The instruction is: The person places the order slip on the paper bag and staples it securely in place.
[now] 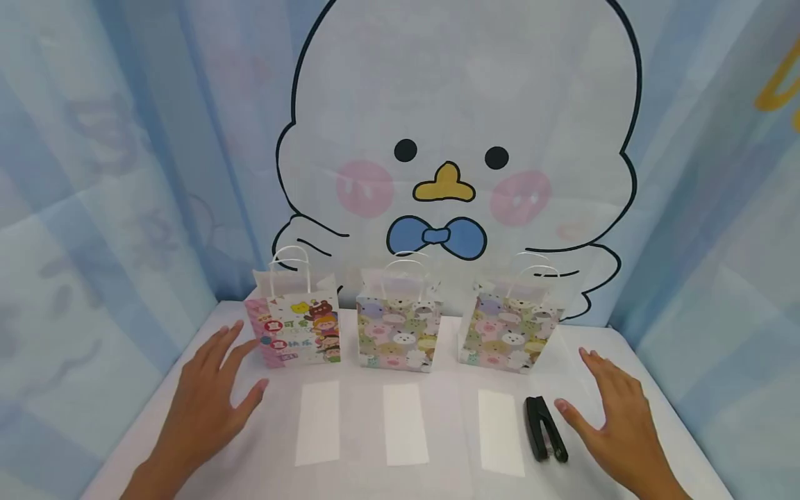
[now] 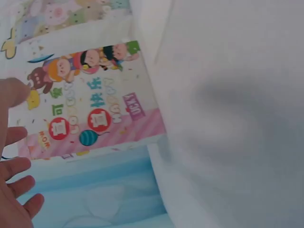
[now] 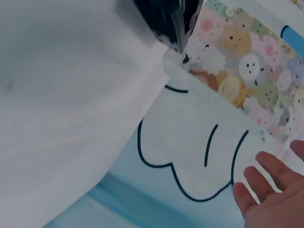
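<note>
My left hand (image 1: 209, 396) is held over the table's left side with fingers spread, its fingertips near the pink and white paper gift bag (image 1: 303, 330). That bag has cartoon figures and lettering, and fills much of the left wrist view. On the other side, my right hand (image 1: 619, 420) hovers with thumb and fingers apart, holding nothing. Its thumb tip points at a black stapler (image 1: 535, 427) lying on the table. Two more gift bags, a middle one (image 1: 400, 333) and a right one (image 1: 511, 332), carry a pattern of small animal faces. All three stand upright with white handles raised.
Three white paper rectangles, a left one (image 1: 317, 423), a middle one (image 1: 405, 423) and a right one (image 1: 501, 432), lie in a row before the bags on the white table (image 1: 450, 479). A blue and white curtain (image 1: 462, 83) with a cartoon bird encloses the table.
</note>
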A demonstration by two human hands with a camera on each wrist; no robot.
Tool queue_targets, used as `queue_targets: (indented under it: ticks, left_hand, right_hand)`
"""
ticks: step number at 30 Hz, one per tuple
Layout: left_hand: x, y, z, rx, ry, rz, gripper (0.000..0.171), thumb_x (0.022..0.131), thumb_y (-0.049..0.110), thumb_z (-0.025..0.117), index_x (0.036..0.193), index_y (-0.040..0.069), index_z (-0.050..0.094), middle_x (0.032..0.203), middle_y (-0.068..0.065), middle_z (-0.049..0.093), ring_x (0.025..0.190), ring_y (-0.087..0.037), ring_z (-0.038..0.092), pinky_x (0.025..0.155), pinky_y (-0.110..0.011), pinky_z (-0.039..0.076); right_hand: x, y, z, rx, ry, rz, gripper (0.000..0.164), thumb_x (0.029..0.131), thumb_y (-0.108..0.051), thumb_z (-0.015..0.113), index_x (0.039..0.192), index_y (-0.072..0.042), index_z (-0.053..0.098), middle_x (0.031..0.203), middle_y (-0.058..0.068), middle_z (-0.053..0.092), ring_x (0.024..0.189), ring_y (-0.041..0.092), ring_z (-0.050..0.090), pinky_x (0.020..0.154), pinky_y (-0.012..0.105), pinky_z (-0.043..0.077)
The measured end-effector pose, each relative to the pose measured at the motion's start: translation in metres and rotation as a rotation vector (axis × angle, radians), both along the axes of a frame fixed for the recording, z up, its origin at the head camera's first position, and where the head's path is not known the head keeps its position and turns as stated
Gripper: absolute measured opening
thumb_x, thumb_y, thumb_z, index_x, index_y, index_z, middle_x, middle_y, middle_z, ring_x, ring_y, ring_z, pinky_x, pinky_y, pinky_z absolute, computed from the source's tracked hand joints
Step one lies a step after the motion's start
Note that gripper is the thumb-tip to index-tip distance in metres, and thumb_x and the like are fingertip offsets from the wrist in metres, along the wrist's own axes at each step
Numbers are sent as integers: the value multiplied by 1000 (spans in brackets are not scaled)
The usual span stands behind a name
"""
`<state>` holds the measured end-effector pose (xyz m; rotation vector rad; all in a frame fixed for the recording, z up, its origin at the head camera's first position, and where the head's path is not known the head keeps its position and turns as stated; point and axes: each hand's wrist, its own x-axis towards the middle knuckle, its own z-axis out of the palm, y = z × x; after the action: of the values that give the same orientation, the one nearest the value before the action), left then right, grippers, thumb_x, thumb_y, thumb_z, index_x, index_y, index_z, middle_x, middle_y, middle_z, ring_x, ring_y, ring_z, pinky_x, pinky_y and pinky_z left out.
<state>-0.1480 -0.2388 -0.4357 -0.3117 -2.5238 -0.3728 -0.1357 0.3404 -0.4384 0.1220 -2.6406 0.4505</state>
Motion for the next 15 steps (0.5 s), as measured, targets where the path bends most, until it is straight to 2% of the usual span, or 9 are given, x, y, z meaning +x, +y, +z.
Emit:
queue_targets:
  ticks: [4,10,15]
  left_hand:
    - [-6,6,10,53,87,-18,65,74,15,92,131,4,64,160,-19,50,140,-44,47,101,-74,46]
    - [-23,10,30,156,177,-39,61,70,-2,92,125,-2,67,151,-20,58,134,-46,54,97,-72,48]
    - [-41,8,39,178,203,-41,56,72,-5,90,124,-1,68,147,-21,63,132,-47,56,100,-71,48]
  right_hand:
    - [3,-22,-2,-97,-24,38,97,87,-40,87,167,-19,35,159,26,49,132,46,44,98,79,42]
    - [2,-66,-3,-183,-81,113,90,91,-46,83,164,-19,39,158,19,52,136,38,47,104,79,43]
    - [3,-105,-14,-208,-147,198,86,90,-51,82,161,-25,42,158,7,54,140,32,51,109,74,44]
